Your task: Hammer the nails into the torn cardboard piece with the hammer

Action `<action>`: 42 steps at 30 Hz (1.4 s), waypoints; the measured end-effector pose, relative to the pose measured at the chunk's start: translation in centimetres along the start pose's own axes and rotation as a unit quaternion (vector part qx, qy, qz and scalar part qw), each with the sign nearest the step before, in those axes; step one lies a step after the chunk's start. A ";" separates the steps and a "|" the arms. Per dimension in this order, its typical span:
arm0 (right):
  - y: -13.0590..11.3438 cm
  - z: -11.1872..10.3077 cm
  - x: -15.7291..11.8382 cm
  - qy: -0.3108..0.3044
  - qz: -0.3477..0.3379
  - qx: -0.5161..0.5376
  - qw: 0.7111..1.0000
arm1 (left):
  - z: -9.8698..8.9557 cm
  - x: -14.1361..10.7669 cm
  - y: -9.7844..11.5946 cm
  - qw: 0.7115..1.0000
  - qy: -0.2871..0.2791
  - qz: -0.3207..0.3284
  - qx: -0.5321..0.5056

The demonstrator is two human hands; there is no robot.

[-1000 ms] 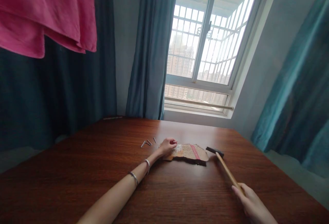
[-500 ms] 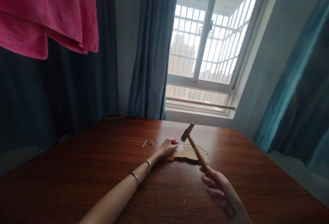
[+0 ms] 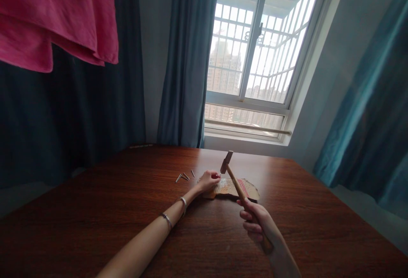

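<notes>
Holding a hammer (image 3: 234, 179) at the lower right of the frame, my right grip (image 3: 255, 222) is wrapped around the lower part of its wooden handle, probably for leverage. A short end of wood shows below my fingers. The dark head tilts just beside my left fingertips, near the frame's lower centre; whether it touches anything there, I cannot tell.

My left grip (image 3: 209, 181) is narrow, pinched on what seems to be a nail (image 3: 220, 176), too small to make out fully. That wrist is low over the left end of a speckled board (image 3: 227, 188), perhaps to steady both. The board lies flat on the brown table (image 3: 143, 210), which I judge gives it firm backing.

Loose nails (image 3: 186, 176) lie left of the board, within easy reach but apart from the hammer. Behind, at upper centre, a barred window (image 3: 231, 78) lights everything.
</notes>
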State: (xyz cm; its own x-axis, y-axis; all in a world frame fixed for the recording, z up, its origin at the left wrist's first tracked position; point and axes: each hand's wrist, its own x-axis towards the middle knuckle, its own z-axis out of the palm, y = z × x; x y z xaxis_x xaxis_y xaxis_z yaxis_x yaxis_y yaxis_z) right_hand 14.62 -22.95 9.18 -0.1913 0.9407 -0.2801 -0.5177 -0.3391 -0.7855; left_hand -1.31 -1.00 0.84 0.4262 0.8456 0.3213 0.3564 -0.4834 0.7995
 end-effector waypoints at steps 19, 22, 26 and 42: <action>-0.4 1.2 -0.2 -0.007 0.010 0.003 1.000 | 0.3 0.3 -0.6 1.000 -0.004 0.020 -0.014; -0.4 1.1 0.0 -0.009 0.012 -0.003 1.000 | 0.3 0.3 -0.5 1.000 0.001 0.014 -0.013; -0.2 0.8 0.1 -0.005 0.005 -0.007 1.000 | 0.2 0.2 -0.3 1.000 -0.008 0.020 -0.014; 0.0 0.4 0.4 0.001 0.008 -0.006 1.000 | 0.1 0.1 -0.2 0.999 -0.004 0.015 0.050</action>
State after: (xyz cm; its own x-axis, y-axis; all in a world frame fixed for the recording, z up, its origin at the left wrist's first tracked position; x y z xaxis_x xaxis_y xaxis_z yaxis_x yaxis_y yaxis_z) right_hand 14.17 -22.55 9.30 -0.1974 0.9352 -0.2941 -0.5043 -0.3541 -0.7876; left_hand -1.30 -0.82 0.64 0.4450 0.8288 0.3391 0.4244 -0.5287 0.7351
